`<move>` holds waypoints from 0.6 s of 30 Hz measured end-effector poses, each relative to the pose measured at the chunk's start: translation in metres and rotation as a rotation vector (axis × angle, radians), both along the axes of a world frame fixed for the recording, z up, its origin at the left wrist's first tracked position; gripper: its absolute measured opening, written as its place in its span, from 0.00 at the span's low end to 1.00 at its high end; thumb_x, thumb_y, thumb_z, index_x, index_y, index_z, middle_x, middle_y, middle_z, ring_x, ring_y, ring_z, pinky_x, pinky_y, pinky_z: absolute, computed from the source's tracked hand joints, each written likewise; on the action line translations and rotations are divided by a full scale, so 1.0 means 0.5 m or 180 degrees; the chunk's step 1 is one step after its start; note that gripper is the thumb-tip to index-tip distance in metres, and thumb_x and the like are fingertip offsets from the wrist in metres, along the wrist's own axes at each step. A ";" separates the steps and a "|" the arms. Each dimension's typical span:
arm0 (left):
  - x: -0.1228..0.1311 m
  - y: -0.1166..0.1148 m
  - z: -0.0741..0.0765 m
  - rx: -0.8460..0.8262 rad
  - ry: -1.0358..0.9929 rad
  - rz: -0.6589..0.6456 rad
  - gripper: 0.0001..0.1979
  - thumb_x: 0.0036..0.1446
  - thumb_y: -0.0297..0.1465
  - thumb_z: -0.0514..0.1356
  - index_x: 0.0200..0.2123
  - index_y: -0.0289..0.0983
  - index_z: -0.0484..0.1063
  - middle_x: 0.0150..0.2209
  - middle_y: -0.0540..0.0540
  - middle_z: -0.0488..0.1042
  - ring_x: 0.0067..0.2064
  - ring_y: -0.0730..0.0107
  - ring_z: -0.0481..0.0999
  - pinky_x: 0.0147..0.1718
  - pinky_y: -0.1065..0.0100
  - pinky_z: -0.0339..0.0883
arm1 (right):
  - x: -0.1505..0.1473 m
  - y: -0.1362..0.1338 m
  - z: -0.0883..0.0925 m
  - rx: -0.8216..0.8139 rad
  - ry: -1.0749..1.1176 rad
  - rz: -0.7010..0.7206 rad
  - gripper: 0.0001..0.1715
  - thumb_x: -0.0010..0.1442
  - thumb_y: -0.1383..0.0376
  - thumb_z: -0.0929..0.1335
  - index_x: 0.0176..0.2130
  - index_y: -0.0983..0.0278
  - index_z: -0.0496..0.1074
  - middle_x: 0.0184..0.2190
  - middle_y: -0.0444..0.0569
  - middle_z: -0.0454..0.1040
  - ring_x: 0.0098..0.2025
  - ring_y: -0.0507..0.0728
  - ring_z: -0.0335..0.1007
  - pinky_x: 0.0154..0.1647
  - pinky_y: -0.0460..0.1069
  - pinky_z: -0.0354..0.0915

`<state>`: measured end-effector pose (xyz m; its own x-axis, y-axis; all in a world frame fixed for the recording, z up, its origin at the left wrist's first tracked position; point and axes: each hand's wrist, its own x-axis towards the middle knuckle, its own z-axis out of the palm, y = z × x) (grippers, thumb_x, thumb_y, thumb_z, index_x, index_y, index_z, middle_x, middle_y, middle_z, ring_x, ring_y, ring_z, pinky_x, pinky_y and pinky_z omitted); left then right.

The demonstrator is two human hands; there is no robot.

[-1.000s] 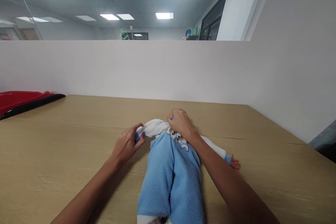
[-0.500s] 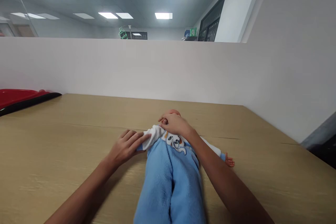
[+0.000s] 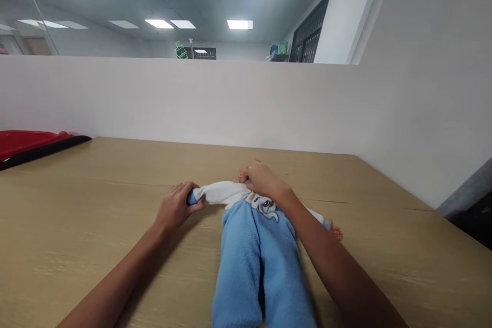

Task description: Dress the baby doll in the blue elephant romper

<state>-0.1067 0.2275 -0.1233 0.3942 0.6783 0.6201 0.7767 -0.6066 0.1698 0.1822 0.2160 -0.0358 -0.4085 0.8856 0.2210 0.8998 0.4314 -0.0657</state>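
A baby doll lies on its back on the table, dressed in a fluffy blue and white romper (image 3: 246,251) with a cartoon face on the chest. My left hand (image 3: 177,205) is closed around the blue cuff of the white sleeve (image 3: 221,193), which is stretched out to the left. At the doll's neck and shoulder, my right hand (image 3: 261,178) has its fingers curled on the collar area; what they pinch is hidden. The doll's head is mostly covered by that hand. On the right, the doll's bare hand (image 3: 335,230) sticks out of the other sleeve.
The wooden table (image 3: 115,246) reaches back to a low white wall (image 3: 215,102). A red tub-like object with a black rim (image 3: 34,148) stands at the far left. Dark items lie past the table's right edge.
My left hand has moved left and closed on the cuff, pulling the bunched sleeve out straight. The doll's body has shifted slightly right, and my right hand's fingers have curled in at the neck.
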 end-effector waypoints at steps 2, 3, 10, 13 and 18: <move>0.008 0.000 -0.002 -0.0560 -0.0109 0.0293 0.12 0.64 0.44 0.60 0.39 0.41 0.73 0.35 0.46 0.80 0.35 0.57 0.78 0.33 0.65 0.63 | 0.020 0.002 0.000 -0.0042 0.0036 -0.0010 0.15 0.57 0.77 0.69 0.35 0.62 0.82 0.44 0.51 0.85 0.52 0.58 0.75 0.55 0.48 0.63; 0.013 -0.002 -0.001 -0.0746 -0.0129 0.0380 0.12 0.62 0.44 0.60 0.38 0.42 0.72 0.35 0.47 0.80 0.34 0.58 0.78 0.32 0.65 0.62 | 0.025 0.003 -0.002 -0.0055 0.0055 -0.0023 0.14 0.57 0.77 0.69 0.34 0.61 0.82 0.44 0.50 0.85 0.52 0.58 0.76 0.54 0.48 0.63; 0.021 -0.004 -0.004 -0.1344 0.0073 0.0058 0.14 0.62 0.46 0.56 0.37 0.42 0.67 0.36 0.44 0.78 0.36 0.56 0.77 0.34 0.63 0.63 | 0.009 0.008 -0.027 -0.0051 0.0210 -0.0152 0.13 0.59 0.75 0.68 0.41 0.64 0.80 0.45 0.53 0.84 0.50 0.60 0.77 0.46 0.49 0.64; 0.014 0.007 -0.016 -0.1375 0.0117 -0.0198 0.17 0.63 0.48 0.54 0.38 0.41 0.68 0.40 0.41 0.79 0.41 0.52 0.78 0.39 0.60 0.67 | 0.001 0.006 -0.033 -0.0089 0.0270 -0.0010 0.12 0.62 0.73 0.68 0.41 0.63 0.80 0.46 0.52 0.84 0.51 0.60 0.76 0.50 0.51 0.64; 0.007 0.015 -0.019 -0.1367 0.0081 -0.0470 0.22 0.65 0.51 0.51 0.41 0.39 0.72 0.43 0.38 0.78 0.46 0.48 0.77 0.46 0.54 0.69 | 0.013 -0.011 -0.020 -0.0193 0.0501 0.0132 0.09 0.68 0.63 0.69 0.43 0.63 0.80 0.46 0.53 0.84 0.51 0.60 0.77 0.53 0.52 0.65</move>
<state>-0.1033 0.2350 -0.1329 0.5174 0.8074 0.2836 0.6944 -0.5898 0.4122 0.1886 0.2103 -0.0458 -0.4093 0.8824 0.2320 0.8579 0.4588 -0.2314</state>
